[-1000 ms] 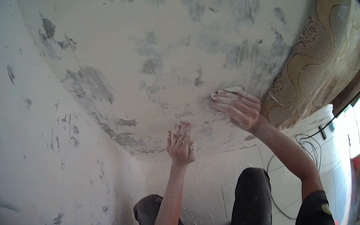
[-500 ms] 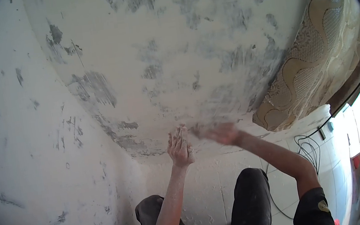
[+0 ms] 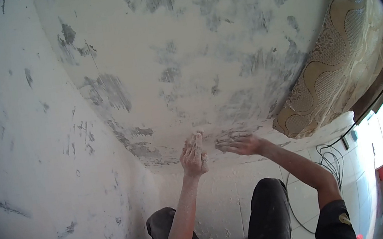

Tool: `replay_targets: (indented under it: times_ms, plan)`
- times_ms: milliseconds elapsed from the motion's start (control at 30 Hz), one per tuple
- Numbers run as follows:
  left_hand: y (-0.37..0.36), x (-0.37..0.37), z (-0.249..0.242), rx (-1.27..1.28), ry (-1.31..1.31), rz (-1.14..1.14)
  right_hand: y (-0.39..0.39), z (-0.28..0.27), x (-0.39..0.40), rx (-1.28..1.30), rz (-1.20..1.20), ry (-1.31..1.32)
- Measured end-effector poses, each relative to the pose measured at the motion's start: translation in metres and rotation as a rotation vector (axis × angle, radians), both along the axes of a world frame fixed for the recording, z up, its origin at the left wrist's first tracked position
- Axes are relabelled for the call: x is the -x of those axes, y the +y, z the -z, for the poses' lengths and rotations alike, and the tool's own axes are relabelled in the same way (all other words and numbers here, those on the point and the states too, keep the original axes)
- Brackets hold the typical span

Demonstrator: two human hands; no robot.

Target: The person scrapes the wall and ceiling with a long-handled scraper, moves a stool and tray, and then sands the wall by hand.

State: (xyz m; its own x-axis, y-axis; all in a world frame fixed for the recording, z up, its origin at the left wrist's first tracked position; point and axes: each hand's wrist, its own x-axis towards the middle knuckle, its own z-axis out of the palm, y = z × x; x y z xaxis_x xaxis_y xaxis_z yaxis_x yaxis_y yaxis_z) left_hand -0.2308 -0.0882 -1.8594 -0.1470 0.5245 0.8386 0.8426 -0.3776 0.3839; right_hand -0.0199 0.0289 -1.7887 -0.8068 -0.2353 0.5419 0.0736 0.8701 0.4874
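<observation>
My left hand (image 3: pixel 193 157) is raised in front of the wall (image 3: pixel 145 96), its back toward me. White paste coats its fingers, which are stretched upward and lie close together; the palm side is hidden. To its right, my right hand (image 3: pixel 239 143) points its whitened fingers left toward it, straight and slightly apart. A small gap shows between the two hands. Both are near the foot of the wall, which is smeared with white plaster over grey patches.
A second white wall (image 3: pixel 36 154) with grey marks meets it on the left. Patterned wallpaper (image 3: pixel 314 79) hangs loose at right. Below it a black cable (image 3: pixel 331 159) lies coiled on the tiled floor (image 3: pixel 304 201). White flecks dot the floor between my knees (image 3: pixel 268 206).
My right hand, blurred and close to the left hand before, has drawn slightly away to the right. The left hand has barely moved; the view has shifted a little.
</observation>
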Motion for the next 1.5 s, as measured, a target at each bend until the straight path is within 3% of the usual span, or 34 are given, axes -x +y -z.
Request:
replay_targets:
  times_ms: [33,100,167,200,267,333,400,433,467,500,567,700,800,867,933,1033,1100,1167,1267,1333,1400,1500]
  plan:
    - [0.001,0.001,-0.001,-0.007,0.0,-0.003,0.005,0.0,-0.008,-0.013,-0.017,-0.123]
    - [-0.001,-0.002,0.001,0.03,-0.045,0.018,0.017,-0.025,-0.011,-0.15,0.031,0.139]
    - [-0.003,-0.008,0.006,0.053,-0.029,-0.009,-0.007,-0.114,-0.007,0.005,0.182,0.247]
    - [-0.001,-0.009,0.005,0.052,0.009,-0.034,-0.006,-0.12,0.0,0.017,0.194,0.247]
    - [-0.001,-0.014,0.003,0.052,0.003,-0.011,-0.006,-0.124,0.006,0.123,0.206,0.563]
    - [-0.001,-0.016,0.0,0.035,-0.007,0.001,0.012,-0.037,-0.01,0.223,0.297,0.13]
    - [-0.001,-0.017,-0.002,0.002,-0.079,0.036,-0.007,0.006,-0.014,-0.136,0.07,0.068]
    - [-0.003,-0.018,-0.003,-0.005,-0.073,0.038,0.001,0.042,-0.027,-0.038,0.081,-0.122]
    - [-0.004,-0.017,-0.007,-0.024,-0.068,0.001,0.001,0.037,-0.026,0.056,0.089,-0.309]
    - [-0.003,-0.015,-0.011,-0.04,-0.061,-0.036,0.005,0.032,-0.024,0.048,0.088,-0.3]
    - [-0.003,-0.007,-0.013,-0.017,-0.061,-0.048,-0.001,0.006,-0.03,-0.168,0.082,-0.116]
    - [-0.006,-0.009,-0.011,-0.019,-0.11,-0.048,-0.001,-0.106,-0.003,0.075,0.081,0.35]
    - [-0.006,-0.015,-0.015,-0.044,-0.142,-0.079,0.005,-0.068,-0.002,0.099,0.123,0.315]
    - [-0.006,-0.015,-0.018,-0.043,-0.152,-0.09,0.006,0.003,-0.011,-0.122,0.064,0.228]
    - [-0.006,-0.012,-0.017,-0.044,-0.154,-0.095,0.018,0.057,-0.037,-0.144,0.08,-0.116]
    - [-0.007,-0.01,-0.012,0.045,-0.096,-0.127,0.016,0.044,-0.043,-0.066,0.055,-0.069]
    - [-0.006,-0.016,-0.019,0.02,-0.159,-0.115,0.02,0.0,-0.04,-0.146,0.13,0.018]
    - [-0.005,-0.02,-0.017,0.022,-0.155,-0.127,0.019,-0.05,-0.032,-0.019,0.141,0.248]
    - [-0.002,-0.024,-0.013,0.014,-0.14,-0.148,0.002,-0.069,-0.017,0.182,0.155,0.458]
    - [0.0,-0.023,-0.013,-0.005,-0.129,-0.159,0.024,0.039,-0.032,0.045,0.132,0.254]
    - [0.0,-0.022,-0.01,0.008,-0.129,-0.137,0.013,0.063,-0.049,-0.002,0.066,0.009]
    - [-0.002,-0.02,-0.012,0.02,-0.103,-0.124,0.014,0.066,-0.057,0.086,0.054,-0.106]
